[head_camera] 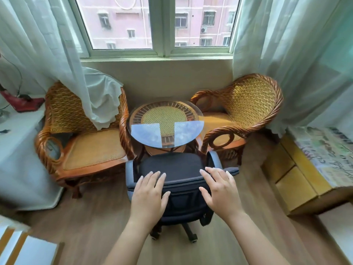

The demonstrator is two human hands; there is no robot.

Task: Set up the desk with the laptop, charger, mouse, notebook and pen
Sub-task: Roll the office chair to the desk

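While both hands point(184, 192) hover open, office chair point(172, 167) waits.

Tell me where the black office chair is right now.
In the head view, the black office chair stands at lower centre, just in front of the round glass-topped table, between two wicker armchairs; both hands are over its backrest.

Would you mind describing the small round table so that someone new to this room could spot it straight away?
Below the wide window, two brown woven wicker armchairs, left and right, face into the room. The small round wicker table stands between them, just beyond the black office chair that both hands, left and right, rest on. It alone has a clear glass top reflecting the sky.
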